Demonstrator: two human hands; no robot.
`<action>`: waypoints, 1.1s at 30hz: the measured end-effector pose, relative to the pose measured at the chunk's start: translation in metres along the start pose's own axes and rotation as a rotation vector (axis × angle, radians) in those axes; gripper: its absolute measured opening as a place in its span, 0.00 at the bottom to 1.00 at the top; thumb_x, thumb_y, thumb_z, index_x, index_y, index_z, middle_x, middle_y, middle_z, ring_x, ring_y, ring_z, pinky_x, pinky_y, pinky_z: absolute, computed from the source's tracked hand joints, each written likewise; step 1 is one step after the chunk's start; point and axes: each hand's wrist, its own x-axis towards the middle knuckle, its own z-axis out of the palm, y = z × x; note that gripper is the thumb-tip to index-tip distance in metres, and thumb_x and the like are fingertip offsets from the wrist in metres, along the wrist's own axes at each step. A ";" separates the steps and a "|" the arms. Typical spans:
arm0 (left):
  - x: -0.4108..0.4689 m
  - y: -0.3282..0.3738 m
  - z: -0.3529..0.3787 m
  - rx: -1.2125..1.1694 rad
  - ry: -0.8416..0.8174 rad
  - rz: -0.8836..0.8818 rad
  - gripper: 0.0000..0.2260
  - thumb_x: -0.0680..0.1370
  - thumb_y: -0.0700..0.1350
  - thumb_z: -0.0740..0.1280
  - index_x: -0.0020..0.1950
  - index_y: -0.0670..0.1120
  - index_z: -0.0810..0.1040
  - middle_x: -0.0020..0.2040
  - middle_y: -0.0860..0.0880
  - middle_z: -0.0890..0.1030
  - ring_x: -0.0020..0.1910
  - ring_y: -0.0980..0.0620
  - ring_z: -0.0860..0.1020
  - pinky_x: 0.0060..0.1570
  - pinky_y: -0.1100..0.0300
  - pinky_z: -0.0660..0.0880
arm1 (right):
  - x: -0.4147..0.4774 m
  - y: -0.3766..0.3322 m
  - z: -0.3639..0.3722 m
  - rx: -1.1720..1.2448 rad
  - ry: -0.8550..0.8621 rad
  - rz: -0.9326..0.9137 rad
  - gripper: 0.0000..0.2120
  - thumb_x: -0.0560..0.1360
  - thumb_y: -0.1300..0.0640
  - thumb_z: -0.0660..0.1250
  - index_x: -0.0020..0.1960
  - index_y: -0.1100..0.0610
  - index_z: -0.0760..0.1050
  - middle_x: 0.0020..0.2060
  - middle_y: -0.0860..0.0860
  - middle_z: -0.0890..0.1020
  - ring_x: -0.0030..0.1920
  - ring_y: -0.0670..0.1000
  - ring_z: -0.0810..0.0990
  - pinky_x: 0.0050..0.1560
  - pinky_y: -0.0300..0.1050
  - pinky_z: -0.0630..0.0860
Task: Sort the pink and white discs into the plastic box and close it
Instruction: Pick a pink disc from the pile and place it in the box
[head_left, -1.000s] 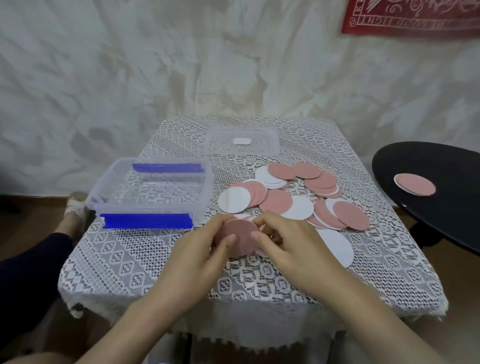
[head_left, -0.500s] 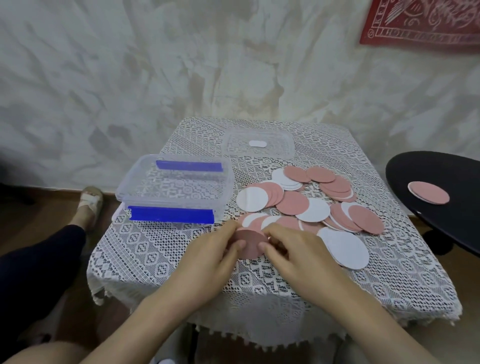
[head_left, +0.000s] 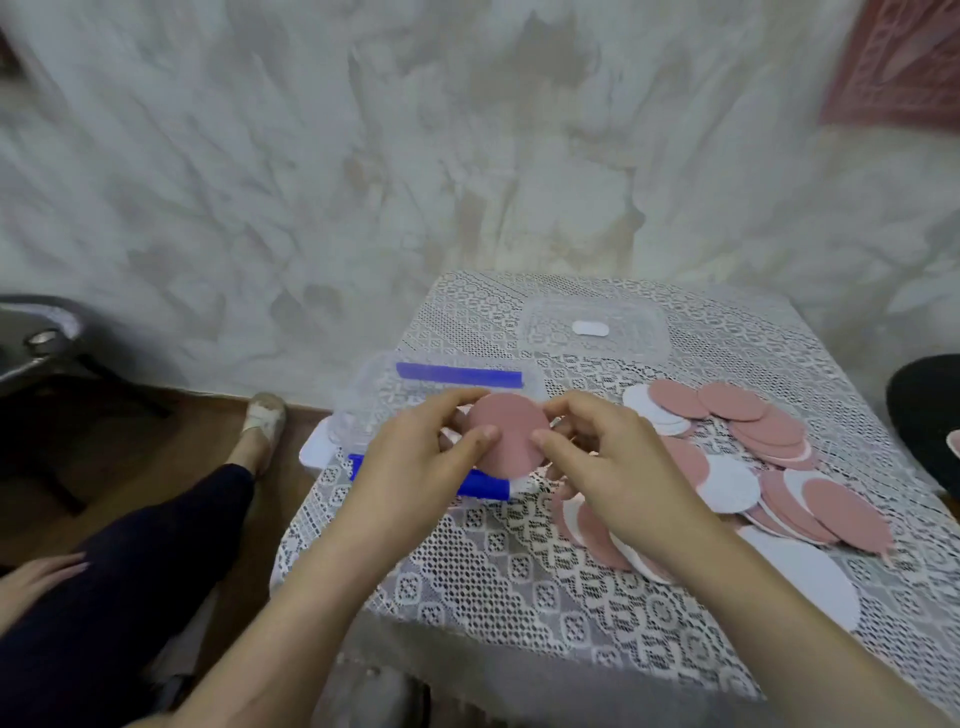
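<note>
**Both hands pinch a pink disc in front of the open plastic box**

The left hand (head_left: 415, 457) and right hand (head_left: 613, 467) hide much of what lies under them. The near wall of the plastic box (head_left: 374, 400) and most of its near blue clip (head_left: 485, 484) are covered. Whether one disc or a thin stack is held cannot be made out.

The fingers (head_left: 480, 434) of both hands are curled. Each thumb presses the face of the pink disc (head_left: 506, 439) and the other fingers close behind its rim, so it is gripped from both sides and held tilted toward the camera.

Just behind the fingers stands the clear box, lid off, with its far blue clip (head_left: 457, 375) showing above them. Beyond the right hand's fingers the clear lid (head_left: 540, 322) lies flat on the bench (head_left: 519, 582), which is covered in white lace.

Right of and below the right hand's fingers, loose pink and white discs (head_left: 753, 431) overlap in a heap, some hidden under the wrist. A black table (head_left: 924, 415) is cut off at the right edge.

Well left of the fingers are another person's dark-trousered leg (head_left: 130, 571) and sandalled foot (head_left: 265, 421). A red hanging (head_left: 898, 62) at top right is blurred.
</note>
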 end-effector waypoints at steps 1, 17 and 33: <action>0.002 -0.003 -0.004 0.010 -0.008 -0.024 0.13 0.79 0.48 0.69 0.64 0.58 0.79 0.45 0.58 0.81 0.34 0.62 0.75 0.38 0.62 0.70 | 0.003 0.000 0.002 0.028 0.008 0.019 0.03 0.79 0.52 0.69 0.51 0.44 0.79 0.40 0.45 0.84 0.40 0.48 0.84 0.45 0.60 0.82; 0.034 -0.025 -0.043 0.461 0.248 -0.087 0.20 0.77 0.66 0.63 0.65 0.60 0.77 0.54 0.61 0.80 0.48 0.60 0.77 0.52 0.49 0.77 | 0.023 -0.005 -0.022 0.077 0.008 0.184 0.03 0.80 0.57 0.69 0.53 0.51 0.80 0.39 0.49 0.84 0.30 0.47 0.81 0.28 0.43 0.74; 0.031 -0.062 -0.035 0.215 -0.040 -0.120 0.38 0.73 0.75 0.58 0.80 0.64 0.52 0.77 0.58 0.66 0.74 0.55 0.67 0.66 0.51 0.68 | 0.100 -0.017 0.051 -0.513 -0.165 0.234 0.06 0.79 0.50 0.68 0.50 0.52 0.79 0.44 0.49 0.85 0.47 0.53 0.83 0.50 0.49 0.79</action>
